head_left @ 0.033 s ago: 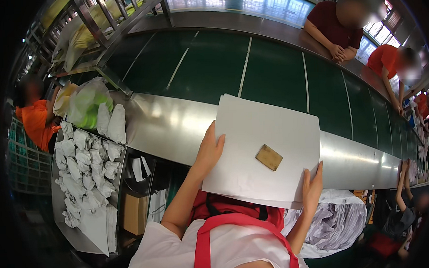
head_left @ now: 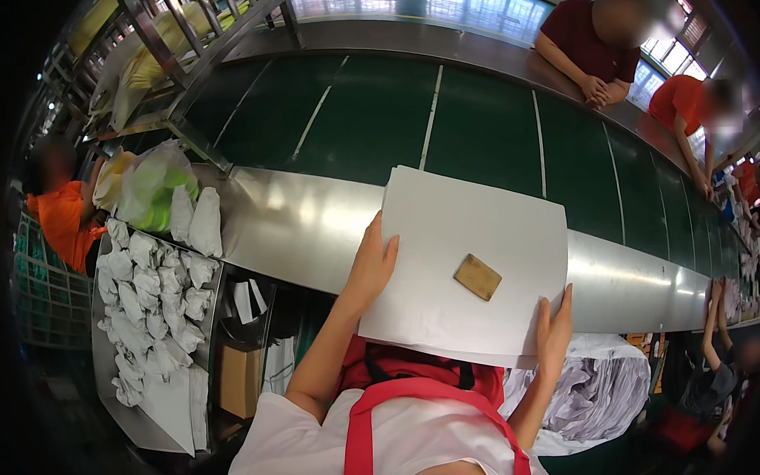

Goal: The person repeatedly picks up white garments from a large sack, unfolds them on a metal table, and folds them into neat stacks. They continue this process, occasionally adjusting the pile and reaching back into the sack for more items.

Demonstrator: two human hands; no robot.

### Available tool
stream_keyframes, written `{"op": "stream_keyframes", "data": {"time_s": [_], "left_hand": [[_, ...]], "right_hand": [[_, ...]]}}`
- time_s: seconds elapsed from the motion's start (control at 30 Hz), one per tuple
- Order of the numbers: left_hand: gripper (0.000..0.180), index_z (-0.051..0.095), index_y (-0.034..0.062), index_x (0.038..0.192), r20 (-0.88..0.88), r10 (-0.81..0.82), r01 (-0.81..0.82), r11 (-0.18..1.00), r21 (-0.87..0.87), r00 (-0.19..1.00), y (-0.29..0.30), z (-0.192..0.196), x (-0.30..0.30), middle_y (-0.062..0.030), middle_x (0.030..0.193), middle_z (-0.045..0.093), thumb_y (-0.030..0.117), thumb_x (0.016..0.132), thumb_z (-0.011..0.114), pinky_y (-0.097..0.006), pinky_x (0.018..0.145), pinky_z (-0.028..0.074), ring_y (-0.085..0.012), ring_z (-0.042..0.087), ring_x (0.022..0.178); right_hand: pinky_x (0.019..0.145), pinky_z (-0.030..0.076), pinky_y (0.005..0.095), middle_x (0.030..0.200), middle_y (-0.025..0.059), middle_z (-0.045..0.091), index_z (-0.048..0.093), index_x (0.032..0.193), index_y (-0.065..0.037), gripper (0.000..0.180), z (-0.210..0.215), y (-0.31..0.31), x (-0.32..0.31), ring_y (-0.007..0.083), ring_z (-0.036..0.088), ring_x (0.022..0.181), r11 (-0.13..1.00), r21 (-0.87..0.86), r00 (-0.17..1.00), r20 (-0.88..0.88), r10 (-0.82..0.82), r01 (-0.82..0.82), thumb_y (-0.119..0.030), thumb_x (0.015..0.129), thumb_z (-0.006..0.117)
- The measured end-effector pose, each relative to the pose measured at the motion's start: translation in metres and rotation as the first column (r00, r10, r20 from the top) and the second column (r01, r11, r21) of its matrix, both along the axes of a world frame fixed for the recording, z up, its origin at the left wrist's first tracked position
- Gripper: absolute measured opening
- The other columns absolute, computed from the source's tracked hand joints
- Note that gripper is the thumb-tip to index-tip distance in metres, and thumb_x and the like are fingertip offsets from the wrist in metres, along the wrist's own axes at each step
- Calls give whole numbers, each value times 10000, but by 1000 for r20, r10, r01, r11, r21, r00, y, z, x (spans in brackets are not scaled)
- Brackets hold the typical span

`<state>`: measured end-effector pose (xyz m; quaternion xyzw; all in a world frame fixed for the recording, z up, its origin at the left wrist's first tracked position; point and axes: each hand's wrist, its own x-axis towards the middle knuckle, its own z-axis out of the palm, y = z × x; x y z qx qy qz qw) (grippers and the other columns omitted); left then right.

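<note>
A stack of white paper sheets (head_left: 446, 218) is held level in front of my body, over the near edge of the steel counter. My left hand (head_left: 372, 259) grips its left edge, thumb on top and the fingers hidden underneath. Lower down on the right edge, my right hand (head_left: 555, 328) holds the stack with the thumb on the top sheet. A small brown rectangular block (head_left: 478, 278) lies tilted on the top sheet, right of the middle, touched by neither hand.
Beyond the steel counter (head_left: 287, 216) runs a green conveyor belt (head_left: 376, 112) with white cross lines. At left, a metal tray (head_left: 104, 364) holds many paper-wrapped bundles (head_left: 148, 304). A plastic-wrapped pile of white sheets (head_left: 586, 394) sits low at right. Several people are around the belt.
</note>
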<state>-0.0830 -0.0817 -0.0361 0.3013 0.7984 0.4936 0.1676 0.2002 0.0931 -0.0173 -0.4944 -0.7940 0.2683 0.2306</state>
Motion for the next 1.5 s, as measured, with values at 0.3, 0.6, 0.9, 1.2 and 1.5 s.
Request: {"op": "stream_keyframes", "data": {"time_s": [0.3,0.6,0.9,1.2,1.5], "left_hand": [[650,179,-22,1455,-356,2,-93,967,-239,935,1,-14,0,-270,1433,305,150,923,509,-479,1109,224,-391,287,1351],[623,308,114,1454,-556,-547,241,813,-529,626,18,10,57,-147,1519,241,288,896,523,-531,1131,94,-323,211,1407],[551,302,127,1460,-563,-534,236,823,-517,631,18,4,61,-128,1528,242,278,946,431,-508,1135,59,-299,186,1421],[523,309,110,1456,-566,-543,252,821,-512,620,17,4,61,-135,1522,253,217,957,425,-508,1134,75,-303,205,1414],[535,317,86,1445,-394,-721,342,644,-684,570,12,45,50,-157,1506,274,229,952,467,-492,1128,145,-334,249,1390]], "right_hand": [[1031,346,415,1323,279,462,366,1359,74,582,-3,5,2,409,435,1243,996,88,999,49,-2,-2,-162,872,581],[1053,340,430,1351,149,465,459,1342,-112,610,0,-28,-68,341,429,1259,840,263,878,82,471,-475,-181,781,687],[1071,318,483,1365,125,444,517,1284,-146,539,-27,-35,-6,283,432,1260,888,354,946,-28,323,-293,-183,774,687],[765,469,376,880,105,634,631,937,-52,170,-114,-51,148,277,608,838,811,249,847,-103,-522,530,-80,770,653],[720,471,383,842,49,590,661,866,-116,129,-207,-70,261,257,587,826,843,272,774,337,-536,465,-139,741,681]]}}
